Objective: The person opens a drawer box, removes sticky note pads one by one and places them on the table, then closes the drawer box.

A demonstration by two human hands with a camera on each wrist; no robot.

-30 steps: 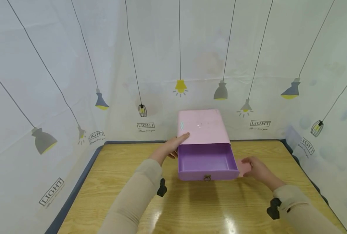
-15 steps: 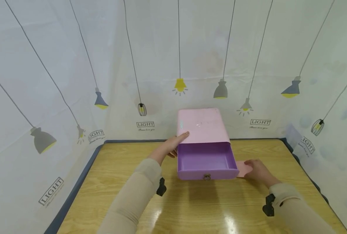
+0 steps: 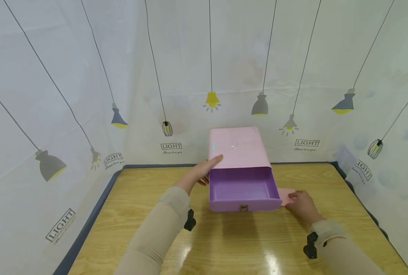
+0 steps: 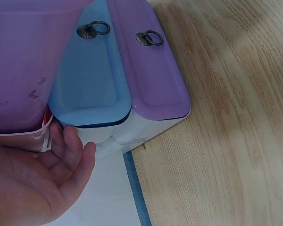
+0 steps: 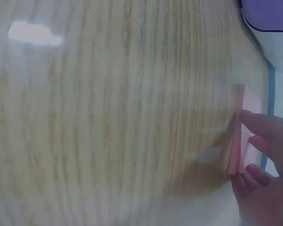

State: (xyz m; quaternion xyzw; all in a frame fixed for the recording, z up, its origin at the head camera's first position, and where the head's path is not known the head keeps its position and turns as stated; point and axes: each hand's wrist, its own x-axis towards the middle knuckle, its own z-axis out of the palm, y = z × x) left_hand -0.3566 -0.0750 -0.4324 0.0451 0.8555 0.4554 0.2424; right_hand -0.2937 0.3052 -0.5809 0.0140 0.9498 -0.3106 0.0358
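A drawer unit (image 3: 238, 147) with a pink top stands against the back wall. Its top purple drawer (image 3: 245, 205) is pulled out and bare inside. Lower down, the left wrist view shows a closed blue drawer (image 4: 92, 75) and a closed purple drawer (image 4: 155, 75), each with a ring pull. My left hand (image 3: 204, 170) rests at the unit's left front edge, thumb on the top, loosely bent fingers by the side. Right of the unit, my right hand (image 3: 302, 206) pinches a small pink pad (image 5: 239, 132) by its edges, thumb on one side and fingers on the other.
The wooden table (image 3: 149, 214) has a dark blue edging at the back. A white sheet printed with lamps (image 3: 190, 68) hangs behind and on both sides. Black wrist cameras (image 3: 190, 220) sit under both sleeves.
My right wrist and forearm have shifted a little left, while the pink pad stays just beside the open drawer in my fingers. The left hand and the drawer unit keep their places.
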